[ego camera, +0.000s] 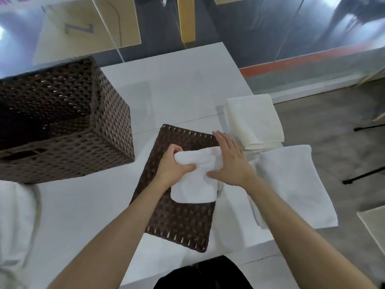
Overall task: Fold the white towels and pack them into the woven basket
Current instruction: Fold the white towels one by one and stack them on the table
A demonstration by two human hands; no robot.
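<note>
Here, the left hand (173, 163) curls round the folded white towel (193, 188) on the woven lid (177, 222). The right hand (229, 161) presses it flat-fingered.

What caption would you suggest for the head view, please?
Left hand grips, right hand presses a white towel on a woven panel beside the woven basket.

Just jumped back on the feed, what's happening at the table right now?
A person is folding a small white towel on a flat woven panel lying on the white table. The left hand grips the towel's far-left part while the right hand presses flat on its right side. The woven basket stands to the left with no towel showing inside. A folded stack and a flat white towel wait on the right.
</note>
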